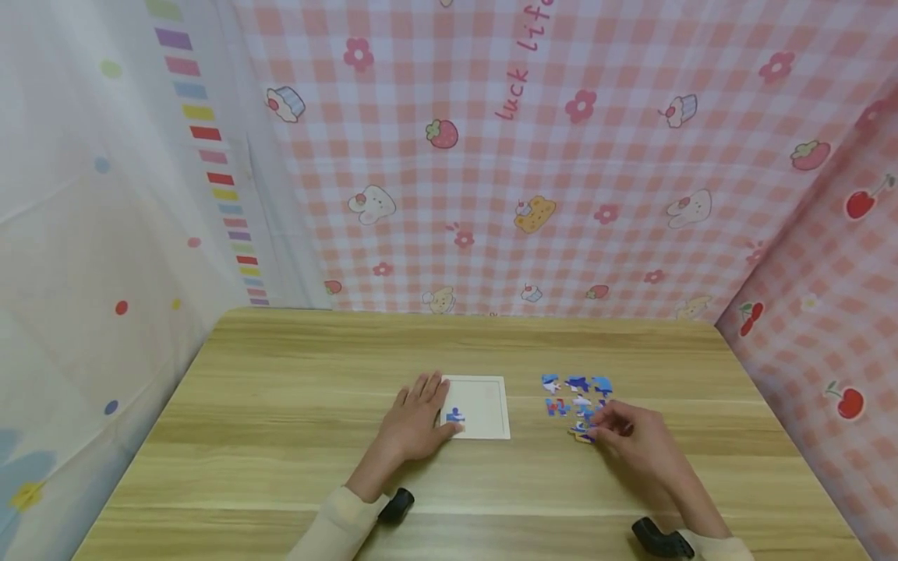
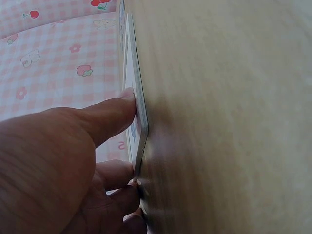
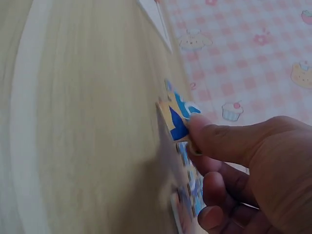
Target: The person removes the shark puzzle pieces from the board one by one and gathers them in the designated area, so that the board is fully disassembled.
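Observation:
A white square puzzle board [image 1: 486, 407] lies on the table, with one blue and white puzzle piece [image 1: 454, 418] in its lower left corner. My left hand [image 1: 415, 422] rests along the board's left side, fingers stretched forward and thumb on its face beside that piece. In the left wrist view the thumb [image 2: 113, 113] presses on the thin board [image 2: 139, 97]. To the right, my right hand [image 1: 644, 442] pinches a blue, white and tan puzzle piece [image 3: 178, 120] between thumb and fingers. The piece is tilted, one edge close to the tabletop. Its far side is hidden by the fingers.
Several loose puzzle pieces [image 1: 578, 382] lie in rough rows right of the board, some partly behind the right hand. The wooden table [image 1: 295, 374] ends at a pink checked cloth [image 1: 491, 257] behind, with more cloth at both sides.

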